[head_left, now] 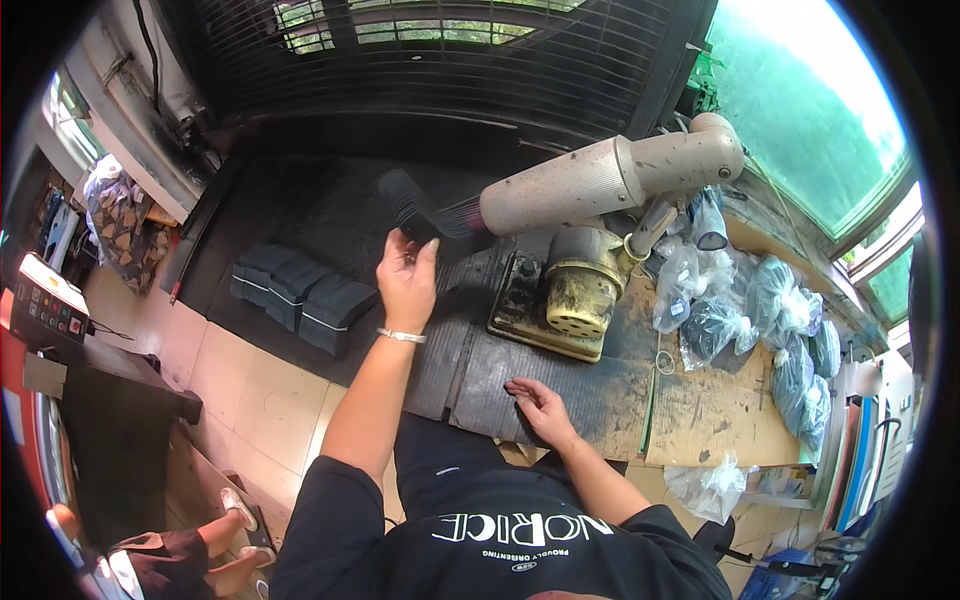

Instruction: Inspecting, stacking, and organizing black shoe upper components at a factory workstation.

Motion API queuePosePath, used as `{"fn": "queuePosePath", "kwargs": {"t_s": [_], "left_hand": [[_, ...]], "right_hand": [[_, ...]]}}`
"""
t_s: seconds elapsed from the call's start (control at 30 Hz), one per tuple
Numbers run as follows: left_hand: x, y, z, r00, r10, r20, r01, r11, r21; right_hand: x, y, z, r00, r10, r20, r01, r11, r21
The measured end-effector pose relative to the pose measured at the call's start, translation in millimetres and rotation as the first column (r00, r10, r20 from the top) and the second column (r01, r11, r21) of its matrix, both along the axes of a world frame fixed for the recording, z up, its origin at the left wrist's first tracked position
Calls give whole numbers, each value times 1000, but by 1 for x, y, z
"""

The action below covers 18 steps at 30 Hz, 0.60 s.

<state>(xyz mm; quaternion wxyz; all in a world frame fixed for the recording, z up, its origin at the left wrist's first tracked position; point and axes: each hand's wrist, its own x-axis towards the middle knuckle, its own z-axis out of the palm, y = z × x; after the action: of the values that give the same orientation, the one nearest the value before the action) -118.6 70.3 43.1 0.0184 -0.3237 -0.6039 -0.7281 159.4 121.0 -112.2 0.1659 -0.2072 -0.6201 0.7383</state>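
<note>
My left hand [408, 275], with a pale bracelet at the wrist, is raised over the dark bench, thumb and fingers pinched together. Between them is a fan of thin dark sheets [405, 195], curving up and toward the open end of a ribbed grey tube [555, 185]. Exactly where the sheets end is hard to make out. Low on the bench near my body, my right hand [540, 410] rests on a dark ridged mat [500, 395], fingers stretched out and fingertips darkened. Stacks of dark sheets [300, 295] lie in a row to the left of my left hand.
A dusty, yellowish machine [580, 300] stands on the bench right of my left hand. Tied clear plastic bags [715, 325] crowd the right side. A dark grille [420, 75] rises behind. At lower left are another person's legs [225, 535] and a control box [50, 310].
</note>
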Motion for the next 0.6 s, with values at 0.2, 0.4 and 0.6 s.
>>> {"fn": "queuePosePath", "kwargs": {"t_s": [0.2, 0.4, 0.6], "left_hand": [[10, 39, 9, 994, -66, 89, 47, 979, 199], [-2, 16, 3, 962, -164, 217, 132, 979, 157], [-7, 16, -1, 808, -444, 387, 374, 894, 245]], "right_hand": [[-1, -5, -3, 1000, -17, -15, 17, 1000, -16], [0, -3, -2, 1000, -9, -13, 9, 1000, 0], [-1, -2, 2, 1000, -10, -4, 10, 1000, 13]]}}
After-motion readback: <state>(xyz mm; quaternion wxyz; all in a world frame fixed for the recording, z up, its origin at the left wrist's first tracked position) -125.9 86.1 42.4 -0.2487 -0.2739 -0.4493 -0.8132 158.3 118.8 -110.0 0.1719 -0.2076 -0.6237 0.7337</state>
